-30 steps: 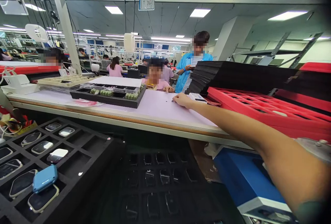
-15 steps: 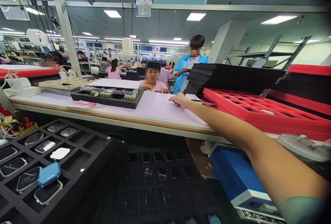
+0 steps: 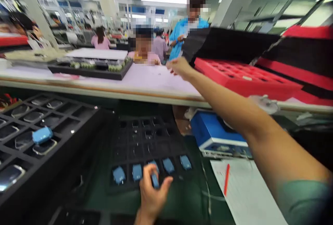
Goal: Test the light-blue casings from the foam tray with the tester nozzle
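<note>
My left hand (image 3: 153,192), low in the middle, is curled round a small blue watch-like case (image 3: 155,180). It is over the front row of a dark tray (image 3: 111,183), where several similar blue cases (image 3: 168,165) sit in compartments. Behind them, compartments hold dark glassy pieces. My right arm reaches far forward over the pale raised bench (image 3: 156,83). There my right hand (image 3: 180,68) has its fingers closed together, blurred; whatever they hold is too small to make out. Another blue case (image 3: 42,135) lies on top of the left black tray (image 3: 85,122).
Red foam trays (image 3: 234,79) and black stacks (image 3: 234,44) stand at right on the bench; a black tray (image 3: 117,74) stands at left. Below are a blue box (image 3: 210,128) and paper (image 3: 247,190) with a red pen (image 3: 227,180). People are beyond the bench.
The view has tipped downward. My left hand has come into view with a blue case, over the lower tray. My right hand remains stretched out over the bench.
</note>
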Tool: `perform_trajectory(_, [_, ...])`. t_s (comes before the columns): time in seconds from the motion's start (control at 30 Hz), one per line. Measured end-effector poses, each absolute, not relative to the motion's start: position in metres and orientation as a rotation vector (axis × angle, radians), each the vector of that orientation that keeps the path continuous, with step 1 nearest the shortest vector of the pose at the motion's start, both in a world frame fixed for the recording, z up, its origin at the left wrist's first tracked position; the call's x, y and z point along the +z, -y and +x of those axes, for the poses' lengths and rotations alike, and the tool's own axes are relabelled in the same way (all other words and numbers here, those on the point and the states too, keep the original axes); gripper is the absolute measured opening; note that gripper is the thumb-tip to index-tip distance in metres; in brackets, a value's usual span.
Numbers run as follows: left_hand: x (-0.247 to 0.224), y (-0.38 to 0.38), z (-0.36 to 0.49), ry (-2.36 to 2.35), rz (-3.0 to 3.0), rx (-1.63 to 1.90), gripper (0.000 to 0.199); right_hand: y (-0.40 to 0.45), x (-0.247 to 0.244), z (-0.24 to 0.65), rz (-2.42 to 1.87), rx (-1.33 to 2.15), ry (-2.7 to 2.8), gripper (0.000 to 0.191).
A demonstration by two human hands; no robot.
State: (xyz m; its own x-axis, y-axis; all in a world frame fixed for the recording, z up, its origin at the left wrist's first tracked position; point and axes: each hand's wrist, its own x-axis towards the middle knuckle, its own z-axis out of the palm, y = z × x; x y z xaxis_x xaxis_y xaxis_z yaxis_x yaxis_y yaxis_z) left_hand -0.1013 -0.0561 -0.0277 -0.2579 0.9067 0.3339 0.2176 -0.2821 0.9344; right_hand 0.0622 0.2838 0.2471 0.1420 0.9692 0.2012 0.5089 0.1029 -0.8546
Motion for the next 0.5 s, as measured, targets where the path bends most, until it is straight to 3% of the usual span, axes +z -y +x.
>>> perform_trajectory(0.07, [-0.011,0.052,-0.104,-1.201,1.162,1.543,0.067,-0.250,0.239,0.075,-1.327,0.528,1.607,0.006])
perform_trajectory(0.17, [0.015,0.046,-0.106,-0.856,0.761,1.422,0.072,-0.166,0.211,0.083,-1.147,0.408,1.793,0.016])
perform_trajectory(0.27, [0.032,0.050,-0.098,-0.766,0.636,1.361,0.080,-0.063,0.159,0.081,-1.090,0.518,1.934,0.014])
perform_trajectory(0.37, [0.028,0.066,-0.078,-0.848,0.742,1.363,0.084,0.014,0.095,0.076,-0.960,0.626,2.114,0.037])
perform_trajectory(0.5, [0.007,0.093,-0.047,-0.888,1.008,1.250,0.081,0.062,0.042,0.088,-0.998,0.506,1.902,0.029])
